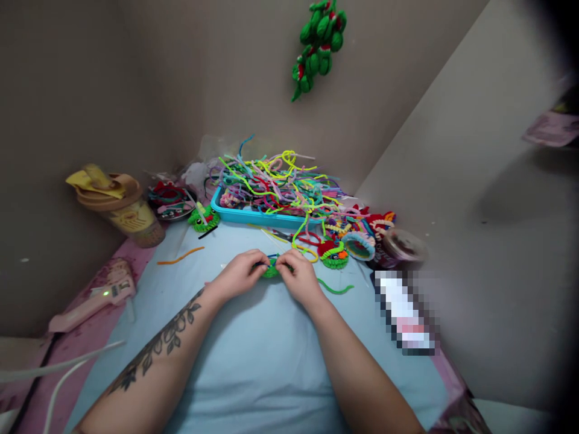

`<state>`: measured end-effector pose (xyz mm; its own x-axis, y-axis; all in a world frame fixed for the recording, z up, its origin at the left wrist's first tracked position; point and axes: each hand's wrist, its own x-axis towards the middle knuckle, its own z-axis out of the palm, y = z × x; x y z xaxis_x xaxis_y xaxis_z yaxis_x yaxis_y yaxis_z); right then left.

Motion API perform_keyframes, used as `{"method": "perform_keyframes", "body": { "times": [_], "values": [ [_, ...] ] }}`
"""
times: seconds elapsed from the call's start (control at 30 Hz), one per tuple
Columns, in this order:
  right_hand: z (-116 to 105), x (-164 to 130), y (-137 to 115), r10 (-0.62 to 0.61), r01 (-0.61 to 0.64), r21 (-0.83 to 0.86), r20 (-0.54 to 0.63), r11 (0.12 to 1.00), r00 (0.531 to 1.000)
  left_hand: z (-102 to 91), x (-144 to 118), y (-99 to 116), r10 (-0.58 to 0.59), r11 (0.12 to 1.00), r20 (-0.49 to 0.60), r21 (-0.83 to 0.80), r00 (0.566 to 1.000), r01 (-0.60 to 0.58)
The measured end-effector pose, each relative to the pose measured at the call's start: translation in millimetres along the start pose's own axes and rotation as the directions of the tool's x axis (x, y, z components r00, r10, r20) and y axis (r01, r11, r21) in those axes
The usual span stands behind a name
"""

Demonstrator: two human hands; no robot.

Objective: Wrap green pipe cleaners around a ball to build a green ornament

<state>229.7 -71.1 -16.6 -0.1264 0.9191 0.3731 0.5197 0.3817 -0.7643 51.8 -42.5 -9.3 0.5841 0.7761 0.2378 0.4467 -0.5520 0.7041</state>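
Note:
Both hands meet over the blue cloth, working on a small green fuzzy piece of pipe-cleaner craft point(271, 269) with a blue strand at its top. My left hand point(244, 271) pinches the piece's left side, fingers closed. On the other side my right hand point(296, 274) grips the right edge between thumb and fingers. Much of the piece is hidden behind the fingertips. Just beyond the hands lie scissors point(305, 239) with red handles. A loose green pipe cleaner point(335, 289) rests to the right, and an orange pipe cleaner point(181, 256) to the left.
A blue tray point(253, 216) heaped with colourful pipe cleaners stands at the back. Finished green craft figures point(335, 256) sit near it. At left are a tilted cup point(131, 211) and a pink glue gun point(97, 301) with a lit green light. A phone point(402, 313) lies right.

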Motion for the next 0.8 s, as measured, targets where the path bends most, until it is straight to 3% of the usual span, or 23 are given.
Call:
{"method": "perform_keyframes", "body": {
  "times": [0.2, 0.4, 0.8],
  "values": [
    [2, -1, -1, -0.03, 0.029, -0.06, -0.012, 0.998, 0.999, 0.9, 1, 3, -0.007, 0.998, -0.047, 0.065, 0.999, 0.01],
    [8, -2, -3, 0.063, -0.065, -0.048, -0.03, 0.997, 0.998, -0.9, 0, 8, 0.031, 0.991, -0.073, 0.134, 0.997, -0.021],
    [9, 0, -3, 0.112, -0.115, -0.02, -0.087, 0.993, 0.99, -2.2, -1, 8, 0.066, 0.984, -0.021, 0.168, 0.998, -0.062]
  ]
}}
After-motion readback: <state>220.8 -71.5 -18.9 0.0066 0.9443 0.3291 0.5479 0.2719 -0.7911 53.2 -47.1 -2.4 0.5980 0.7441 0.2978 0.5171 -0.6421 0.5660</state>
